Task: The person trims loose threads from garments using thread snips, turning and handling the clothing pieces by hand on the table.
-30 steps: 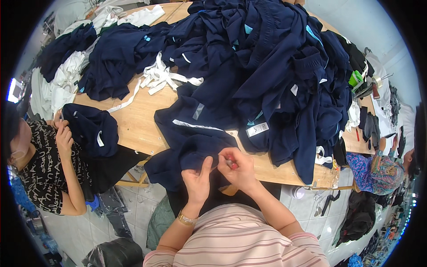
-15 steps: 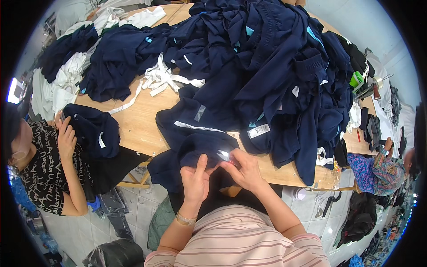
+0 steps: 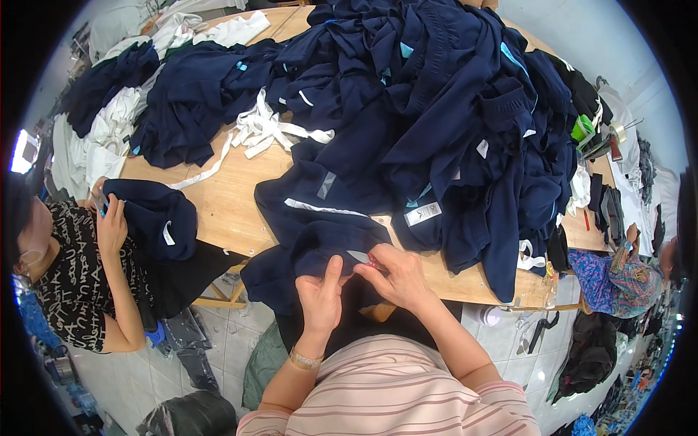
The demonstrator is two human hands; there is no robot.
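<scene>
At the table's near edge, my left hand [image 3: 321, 296] grips a navy blue garment [image 3: 313, 236], thumb up and fingers closed on the cloth. The garment drapes over the edge, with a white strip and a grey patch on its upper part. Close by on the right, my right hand [image 3: 398, 275] is closed around small thread snips [image 3: 360, 256]. Their metal blades point left over the cloth toward my left thumb, and a bit of red handle shows between the fingers. Whether a thread lies between the blades is too small to tell.
A large heap of navy garments [image 3: 451, 109] covers the wooden table [image 3: 225, 207]. Tangled white tape [image 3: 265, 127] lies left of it. At the left, a co-worker [image 3: 80, 269] handles another navy garment [image 3: 156, 218]. Another person [image 3: 618, 280] is at the far right.
The snips have turned slightly in my right hand, so the blades now show more plainly. The left co-worker's hands and garment have shifted a little; my left hand has hardly moved.
</scene>
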